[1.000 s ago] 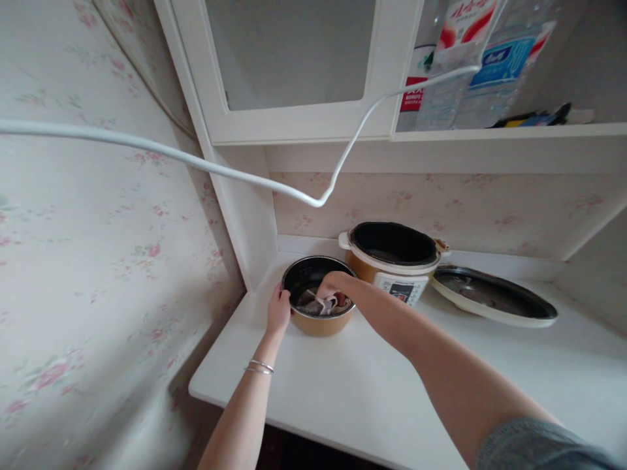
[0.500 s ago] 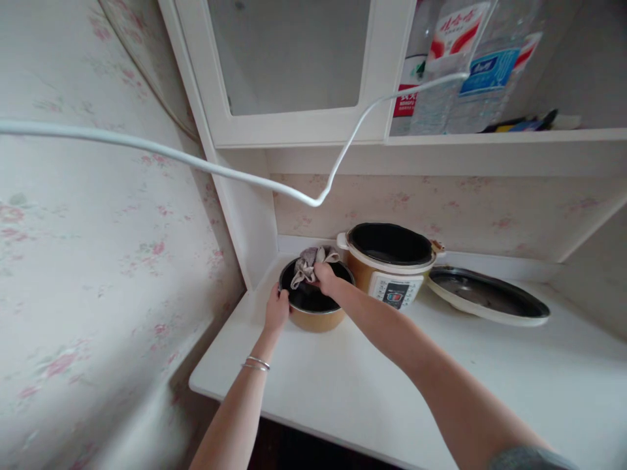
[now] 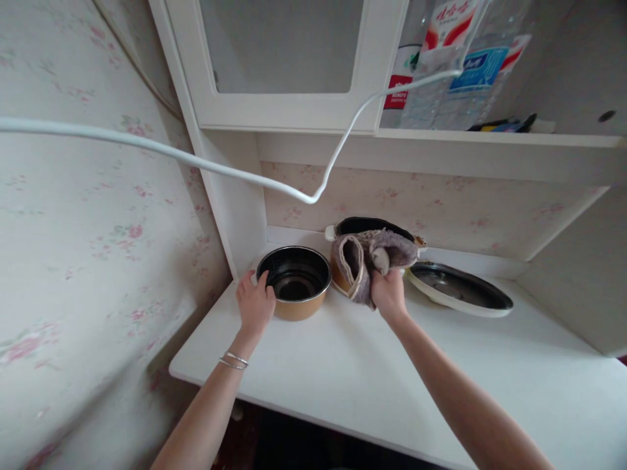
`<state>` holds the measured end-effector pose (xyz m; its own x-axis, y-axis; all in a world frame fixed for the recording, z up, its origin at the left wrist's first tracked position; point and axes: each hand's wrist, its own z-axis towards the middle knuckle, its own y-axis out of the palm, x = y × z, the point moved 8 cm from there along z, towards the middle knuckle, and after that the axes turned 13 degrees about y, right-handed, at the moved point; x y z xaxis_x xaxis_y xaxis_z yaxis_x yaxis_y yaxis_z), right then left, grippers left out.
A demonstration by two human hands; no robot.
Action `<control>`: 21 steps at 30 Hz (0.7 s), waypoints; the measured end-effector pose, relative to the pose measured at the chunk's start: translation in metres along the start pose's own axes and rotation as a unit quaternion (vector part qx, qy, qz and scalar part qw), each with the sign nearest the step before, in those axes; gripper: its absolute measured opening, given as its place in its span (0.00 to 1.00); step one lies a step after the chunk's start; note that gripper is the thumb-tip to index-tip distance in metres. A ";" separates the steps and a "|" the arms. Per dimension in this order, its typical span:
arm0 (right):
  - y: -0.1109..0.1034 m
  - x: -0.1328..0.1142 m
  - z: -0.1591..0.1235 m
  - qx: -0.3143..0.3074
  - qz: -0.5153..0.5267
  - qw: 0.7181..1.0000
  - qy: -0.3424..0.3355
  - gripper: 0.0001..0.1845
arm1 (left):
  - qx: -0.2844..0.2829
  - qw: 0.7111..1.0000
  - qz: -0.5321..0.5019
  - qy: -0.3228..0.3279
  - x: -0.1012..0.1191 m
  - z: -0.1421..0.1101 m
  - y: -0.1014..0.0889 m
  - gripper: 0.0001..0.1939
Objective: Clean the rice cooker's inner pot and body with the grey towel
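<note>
A gold-coloured inner pot (image 3: 294,282) with a dark inside stands on the white counter (image 3: 353,385). My left hand (image 3: 255,304) grips its near left rim, thumb on the edge. My right hand (image 3: 388,293) is closed on a crumpled grey cloth (image 3: 368,260), held up above the counter in front of the rice cooker body (image 3: 365,228). The cloth hides most of the cooker. The pot looks empty inside.
The cooker's lid (image 3: 459,289) lies upside down on the counter to the right. A white cable (image 3: 206,166) hangs across the view. Above are a white cabinet door (image 3: 279,65) and a shelf with water bottles (image 3: 455,59). Floral wallpaper (image 3: 98,215) closes off the left.
My right hand has lifted the cloth out of the pot and carried it to the right, in front of the cooker. My left hand stays on the pot's rim.
</note>
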<state>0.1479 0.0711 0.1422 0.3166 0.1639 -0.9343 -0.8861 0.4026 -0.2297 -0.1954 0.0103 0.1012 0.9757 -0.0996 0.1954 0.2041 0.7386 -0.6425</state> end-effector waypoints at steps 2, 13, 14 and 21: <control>-0.003 0.015 -0.021 0.006 -0.041 0.999 -0.012 0.20 | -0.014 0.999 0.007 0.044 0.009 0.003 0.000 0.19; 0.094 0.095 -0.101 -0.079 -0.031 0.996 -0.003 0.42 | 0.011 0.998 -0.059 0.024 0.042 -0.002 0.015 0.16; 0.099 0.100 -0.107 -0.081 -0.026 0.996 0.012 0.43 | 0.013 0.998 -0.054 0.017 0.044 -0.002 0.015 0.16; 0.100 0.102 -0.102 -0.094 0.001 0.994 0.054 0.43 | -0.021 0.996 -0.084 -0.001 0.074 -0.006 0.022 0.15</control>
<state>0.0570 0.0360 -0.0043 0.2849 0.0623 -0.9565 -0.9378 0.2246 -0.2646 -0.1185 0.0153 0.0966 0.9270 -0.2193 0.3041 0.3686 0.6823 -0.6314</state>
